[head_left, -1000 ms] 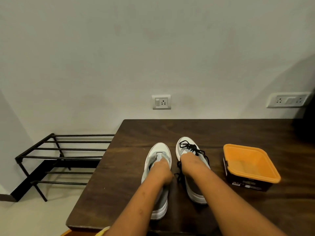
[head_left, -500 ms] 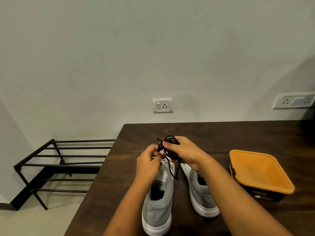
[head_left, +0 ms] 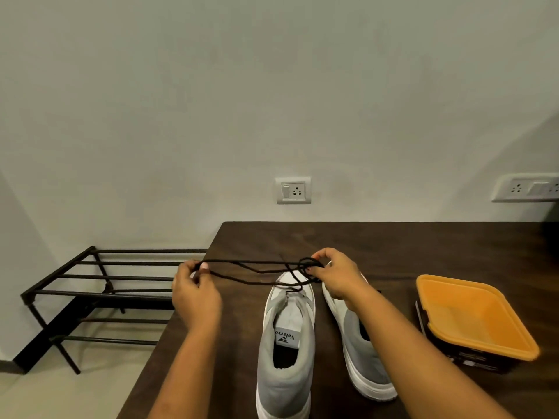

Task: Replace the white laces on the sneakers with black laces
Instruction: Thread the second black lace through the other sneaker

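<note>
Two hands stretch a black lace above a pair of sneakers on a dark wooden counter.

The left hand [head_left: 193, 294] pinches one end of the black lace [head_left: 248, 261] over the counter's [head_left: 393, 246] left edge. The right hand [head_left: 335, 278] pinches its looped tangle above the toes of the two sneakers. The grey-and-white sneaker [head_left: 287, 352] and its mate [head_left: 354, 337] stand side by side near the front edge, toes toward the back. An orange tub [head_left: 472, 316] sits toward the right edge. A wall socket [head_left: 292, 190] is above the back edge, and a black metal rack [head_left: 99, 285] stands on the floor past the left edge.
</note>
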A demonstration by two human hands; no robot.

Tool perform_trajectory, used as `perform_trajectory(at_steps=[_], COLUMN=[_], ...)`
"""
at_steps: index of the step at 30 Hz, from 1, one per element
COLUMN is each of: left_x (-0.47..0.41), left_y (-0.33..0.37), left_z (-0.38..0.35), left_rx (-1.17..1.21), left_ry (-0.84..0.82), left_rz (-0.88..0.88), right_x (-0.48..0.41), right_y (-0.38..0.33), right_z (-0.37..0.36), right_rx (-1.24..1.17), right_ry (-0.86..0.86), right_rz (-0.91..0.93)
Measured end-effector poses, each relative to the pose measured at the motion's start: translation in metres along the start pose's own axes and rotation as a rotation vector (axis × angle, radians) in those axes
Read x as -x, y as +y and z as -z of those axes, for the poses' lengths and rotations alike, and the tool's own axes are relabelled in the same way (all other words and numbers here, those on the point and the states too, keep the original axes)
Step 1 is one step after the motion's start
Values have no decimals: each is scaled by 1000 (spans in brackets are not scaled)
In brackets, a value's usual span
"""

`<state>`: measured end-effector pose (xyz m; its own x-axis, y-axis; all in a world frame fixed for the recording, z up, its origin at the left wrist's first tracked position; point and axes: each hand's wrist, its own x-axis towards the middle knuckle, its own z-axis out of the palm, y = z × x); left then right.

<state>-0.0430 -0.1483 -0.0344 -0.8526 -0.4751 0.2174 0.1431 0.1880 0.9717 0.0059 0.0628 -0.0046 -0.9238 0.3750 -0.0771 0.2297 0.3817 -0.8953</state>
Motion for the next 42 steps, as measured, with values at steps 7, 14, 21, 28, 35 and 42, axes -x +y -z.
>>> perform_trajectory(at_steps=[7, 14, 21, 28, 35, 42], left_x=[-8, 33, 57, 2, -6, 22], left_y=[-13, 11, 23, 5, -8, 5], left_z=[20, -6, -22, 19, 29, 1], left_rx=[-168, -57, 29, -183, -688, -774], left_ry=[53, -623, -728, -6, -173, -542], left_rz=[182, -161, -204, -66, 165, -136], right_x=[1, 21, 19, 8, -1, 15], right_y=[2, -34, -30, -10, -1, -13], right_z=[1, -8, -1, 30, 33, 25], right_rx=[107, -311, -568, -52, 439, 315], right_ry=[90, -287, -256, 27, 5, -376], right_rz=[-23, 147, 93, 159, -35, -31])
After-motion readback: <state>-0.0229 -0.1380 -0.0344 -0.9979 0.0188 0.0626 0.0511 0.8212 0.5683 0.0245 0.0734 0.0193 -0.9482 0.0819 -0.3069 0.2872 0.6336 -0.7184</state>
